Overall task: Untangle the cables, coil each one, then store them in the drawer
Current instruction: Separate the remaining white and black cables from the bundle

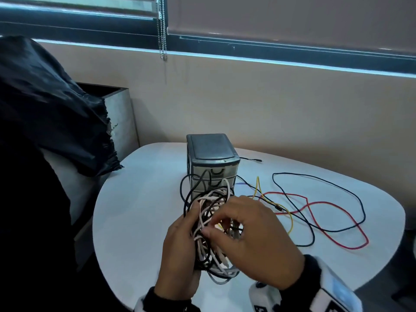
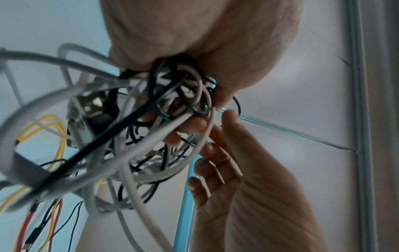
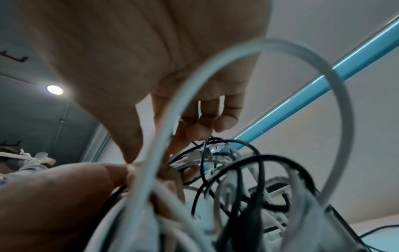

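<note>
We are at the first step, untangling: nothing is coiled and the drawers [image 1: 212, 174] all look shut. Our left hand [image 1: 180, 251] is clamped round the tangle [image 1: 211, 230] of white and black cables, holding it up just in front of the drawers, above the counter [image 1: 139, 199]. Our right hand [image 1: 252, 239] is at the tangle's near side, its fingers [image 3: 200, 129] curled in and picking at a strand; whether they have it pinched we cannot tell. In the left wrist view the knot sits tight under the left palm, with white loops hanging out of it. To the right of the drawers a red wire [image 1: 319, 203], a yellow wire [image 1: 258, 188] and a black wire [image 1: 337, 183] lie loose and crossing on the counter. Next, we judge, we need to find a free end or plug in the tangle and draw it back through the loops, loosening the left grip so they can slide, not pulling hard, which would tighten the knot.
</note>
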A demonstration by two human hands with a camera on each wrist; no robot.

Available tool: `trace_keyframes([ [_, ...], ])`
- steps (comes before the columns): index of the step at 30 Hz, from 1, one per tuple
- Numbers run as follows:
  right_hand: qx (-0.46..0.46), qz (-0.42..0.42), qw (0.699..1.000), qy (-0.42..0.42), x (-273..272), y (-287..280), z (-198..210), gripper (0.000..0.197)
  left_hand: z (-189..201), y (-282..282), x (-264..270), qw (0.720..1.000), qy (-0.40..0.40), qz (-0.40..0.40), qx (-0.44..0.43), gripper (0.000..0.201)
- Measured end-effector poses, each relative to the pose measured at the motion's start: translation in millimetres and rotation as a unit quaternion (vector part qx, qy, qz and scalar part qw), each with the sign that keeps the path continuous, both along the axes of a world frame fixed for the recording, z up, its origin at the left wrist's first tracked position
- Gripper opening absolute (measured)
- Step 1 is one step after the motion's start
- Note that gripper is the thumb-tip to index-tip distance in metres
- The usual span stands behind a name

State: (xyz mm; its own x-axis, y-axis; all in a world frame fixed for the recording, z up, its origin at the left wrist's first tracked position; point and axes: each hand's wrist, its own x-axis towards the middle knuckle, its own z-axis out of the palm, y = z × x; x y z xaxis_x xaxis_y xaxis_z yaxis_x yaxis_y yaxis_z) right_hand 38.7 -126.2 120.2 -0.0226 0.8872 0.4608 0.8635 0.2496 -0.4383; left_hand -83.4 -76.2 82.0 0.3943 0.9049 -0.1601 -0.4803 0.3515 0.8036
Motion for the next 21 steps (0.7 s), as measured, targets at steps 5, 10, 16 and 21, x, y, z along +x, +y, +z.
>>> trace_keyframes([
  [5, -0.002, -0.030, 0.999, -0.024, -3, 1, -4, 0.017, 0, 1, -1, 1.000, 0.008, 0.011, -0.024, 0.039],
  [10, 0.014, -0.012, 0.999, 0.036, -1, 2, -4, 0.008, 1, 2, -3, 0.999, -0.022, 0.002, -0.047, 0.041],
  [16, 0.036, -0.014, 0.999, 0.036, -2, 5, -12, 0.034, 2, 4, -7, 0.997, -0.056, -0.017, -0.046, 0.042],
  [21, 0.031, -0.025, 0.999, 0.025, -5, 5, -8, 0.033, 3, 1, -7, 0.998, -0.042, -0.032, -0.023, 0.040],
])
